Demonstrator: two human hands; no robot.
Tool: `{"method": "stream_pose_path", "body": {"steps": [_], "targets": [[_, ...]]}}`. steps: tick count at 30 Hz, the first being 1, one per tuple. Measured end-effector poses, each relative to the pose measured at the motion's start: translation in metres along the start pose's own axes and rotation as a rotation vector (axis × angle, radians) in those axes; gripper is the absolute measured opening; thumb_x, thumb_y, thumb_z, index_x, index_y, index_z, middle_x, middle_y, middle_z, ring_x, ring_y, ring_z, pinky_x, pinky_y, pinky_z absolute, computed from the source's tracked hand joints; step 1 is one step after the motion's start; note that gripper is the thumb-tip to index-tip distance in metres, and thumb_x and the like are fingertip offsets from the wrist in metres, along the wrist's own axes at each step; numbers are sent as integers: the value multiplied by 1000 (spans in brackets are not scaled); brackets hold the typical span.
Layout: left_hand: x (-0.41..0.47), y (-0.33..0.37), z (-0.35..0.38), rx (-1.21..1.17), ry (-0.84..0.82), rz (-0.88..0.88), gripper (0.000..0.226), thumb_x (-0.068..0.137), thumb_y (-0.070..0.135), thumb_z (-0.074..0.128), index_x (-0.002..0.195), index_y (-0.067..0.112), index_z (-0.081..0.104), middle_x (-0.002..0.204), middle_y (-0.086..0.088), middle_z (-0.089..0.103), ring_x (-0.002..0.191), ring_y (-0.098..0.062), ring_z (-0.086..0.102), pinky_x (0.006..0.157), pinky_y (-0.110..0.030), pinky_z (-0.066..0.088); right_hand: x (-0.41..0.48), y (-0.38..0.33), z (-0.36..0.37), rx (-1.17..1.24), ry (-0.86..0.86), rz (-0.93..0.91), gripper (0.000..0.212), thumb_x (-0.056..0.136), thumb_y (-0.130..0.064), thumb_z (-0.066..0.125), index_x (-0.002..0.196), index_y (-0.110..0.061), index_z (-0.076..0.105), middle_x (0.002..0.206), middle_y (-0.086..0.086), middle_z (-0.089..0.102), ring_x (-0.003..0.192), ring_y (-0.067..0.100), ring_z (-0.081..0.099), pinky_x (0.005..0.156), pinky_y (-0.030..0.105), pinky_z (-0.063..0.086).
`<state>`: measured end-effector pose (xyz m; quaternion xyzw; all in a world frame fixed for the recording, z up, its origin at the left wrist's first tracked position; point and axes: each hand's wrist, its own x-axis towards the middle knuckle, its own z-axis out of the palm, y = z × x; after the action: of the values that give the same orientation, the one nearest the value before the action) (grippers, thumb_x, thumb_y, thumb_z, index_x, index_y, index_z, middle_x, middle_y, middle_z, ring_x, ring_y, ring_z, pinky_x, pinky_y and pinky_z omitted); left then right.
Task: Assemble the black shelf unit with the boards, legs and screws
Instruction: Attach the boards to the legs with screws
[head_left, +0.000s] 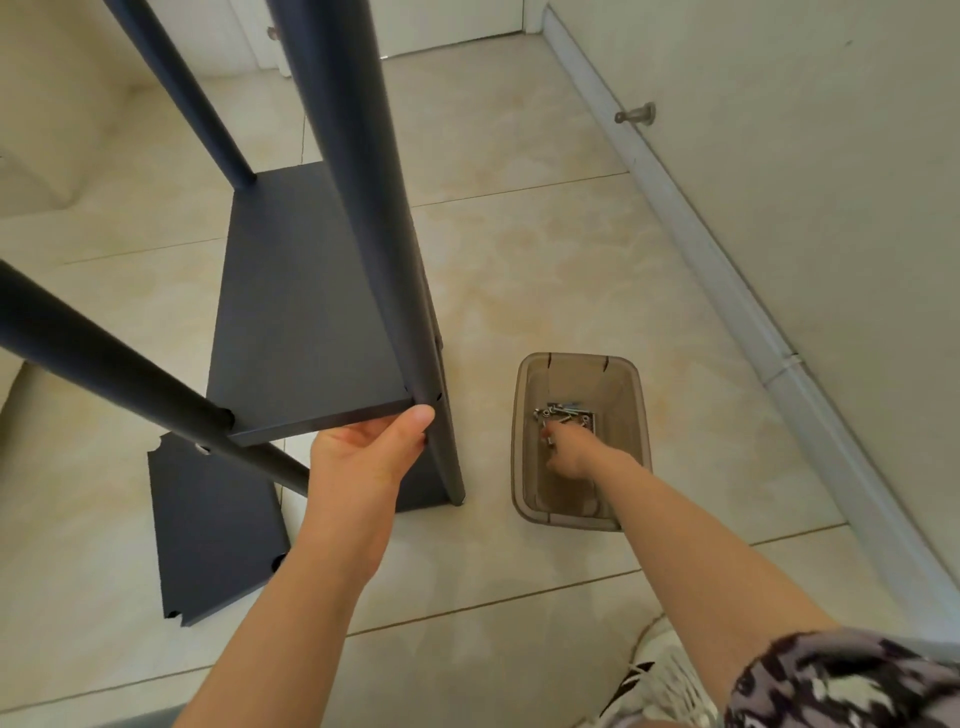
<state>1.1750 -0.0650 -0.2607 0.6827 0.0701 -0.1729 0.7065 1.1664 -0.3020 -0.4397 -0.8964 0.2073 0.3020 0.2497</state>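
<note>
A black shelf board (301, 306) sits between black round legs, one of them a thick leg (374, 218) at its near right corner. My left hand (374, 452) grips the near right corner of that board, thumb on top by the leg. A second black board (213, 525) lies flat on the floor below. Right of the shelf stands a small clear brown bin (524, 431) with several silver screws (563, 413) at its bottom. My right hand (569, 449) reaches into the bin, its fingertips among the screws; whether they pinch one is hidden.
The shelf stands on a beige tiled floor (519, 270). A white wall with a baseboard (727, 291) and a metal door stop (636, 114) runs along the right. My shoe (654, 680) shows at the bottom right.
</note>
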Motion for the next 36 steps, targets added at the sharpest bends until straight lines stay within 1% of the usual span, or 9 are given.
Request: {"method": "stream_pose_path", "body": {"steps": [5,8,15,20,23,27,30,33,36], "targets": [[-2,3,0,11,-2,1,15,90,7,69,89,22,72,95,-1,78,96,-15,73,100,-45,53,7,7,11,-80,44,-44,39,94,-4,49,132,-10,55,143,15,44,128,34,48,108,38,38],[-1,2,-2,16,2,-8,13,90,8,70,95,20,71,97,-2,78,98,-15,73,101,-46,52,5,7,14,-90,67,-44,34,94,0,49,126,-7,59,138,16,49,123,33,52,105,37,41],[-3,2,-2,-27,-7,2,15,91,5,68,97,18,70,90,4,78,92,-10,74,86,-31,53,-3,10,27,-164,80,-35,30,94,1,48,121,-4,60,128,18,56,114,34,57,93,35,45],[0,0,-2,-42,-4,-4,14,90,7,69,94,20,70,83,7,77,87,-8,74,81,-27,53,-12,4,22,-231,136,-58,28,94,1,43,116,-6,59,122,17,59,108,33,60,87,35,47],[0,-1,-2,-50,-4,-11,14,89,8,71,95,20,71,86,6,78,89,-9,74,82,-27,54,-20,-7,14,-295,170,-74,27,94,2,42,115,-8,56,117,16,60,105,34,60,85,38,49],[0,-3,-3,-67,-7,-17,15,88,10,72,99,20,71,89,6,78,91,-9,74,78,-22,54,-37,-35,-11,-507,188,-156,22,91,3,48,106,-10,56,104,12,60,96,31,61,78,39,48],[0,-1,-4,-76,-9,-28,16,87,12,74,101,20,71,90,6,78,92,-11,74,80,-22,55,-58,-58,-46,-611,183,-190,19,88,5,50,98,-11,54,87,6,50,81,28,57,72,37,50],[-1,1,-5,-86,-26,-27,18,86,12,75,101,22,72,92,7,78,95,-12,73,82,-24,54,-92,-76,-77,-597,213,-259,16,90,-1,53,99,-12,57,92,5,51,82,26,55,70,35,48],[-4,2,-6,-108,-51,-30,16,87,12,75,99,22,73,94,5,79,94,-10,73,84,-25,53,-139,-85,-96,-479,227,-397,6,92,-17,59,97,-17,61,86,-6,49,82,16,50,69,30,42]]}}
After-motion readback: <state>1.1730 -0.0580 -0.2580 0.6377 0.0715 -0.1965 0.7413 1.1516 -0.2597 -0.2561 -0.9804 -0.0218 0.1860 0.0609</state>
